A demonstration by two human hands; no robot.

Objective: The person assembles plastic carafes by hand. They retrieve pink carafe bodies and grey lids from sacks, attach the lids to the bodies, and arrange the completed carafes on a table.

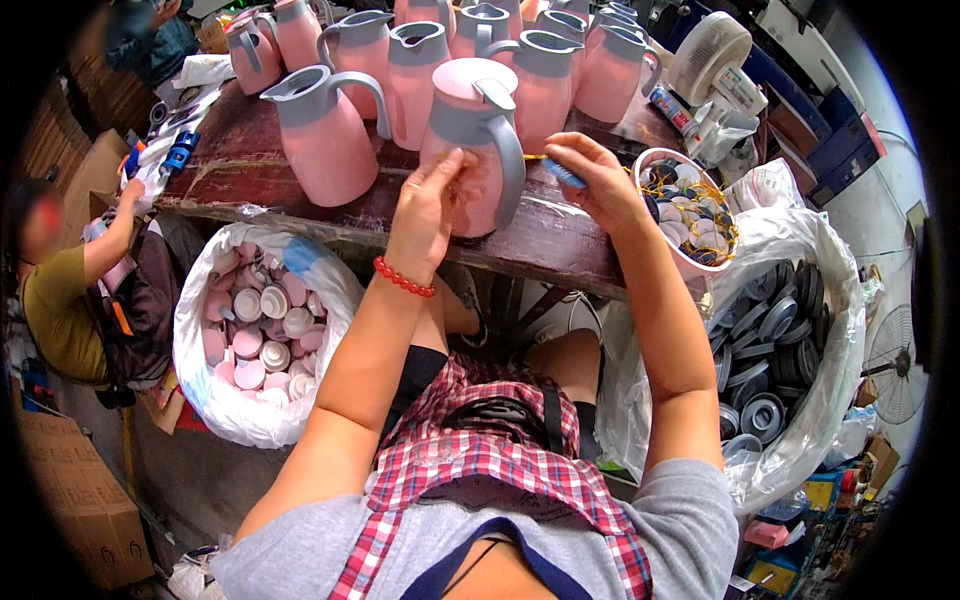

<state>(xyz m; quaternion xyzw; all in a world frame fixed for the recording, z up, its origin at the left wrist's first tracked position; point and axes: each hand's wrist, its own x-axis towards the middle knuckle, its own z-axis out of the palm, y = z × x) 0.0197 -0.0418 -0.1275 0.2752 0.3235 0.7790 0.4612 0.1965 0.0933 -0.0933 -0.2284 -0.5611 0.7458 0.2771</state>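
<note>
In front of me on the table stands a pink jug [445,130] with a pink lid and a grey handle [509,165]. My left hand [432,200], a red bead bracelet at its wrist, is at the left side of the jug's body. Its fingers are drawn together; whether anything is between them is hidden. Just right of the handle, my right hand [592,180] is closed on a small blue object [565,174]. A short yellow string shows between those fingers and the handle. To the left stands a lidless pink jug [322,150].
More pink jugs [415,80] crowd the table's back. A tub of round tags with yellow strings [685,215] is at right. Bags of pink lids [265,330] and dark round parts [765,345] flank my legs. A white fan [710,55] lies back right. Another person [70,300] works at left.
</note>
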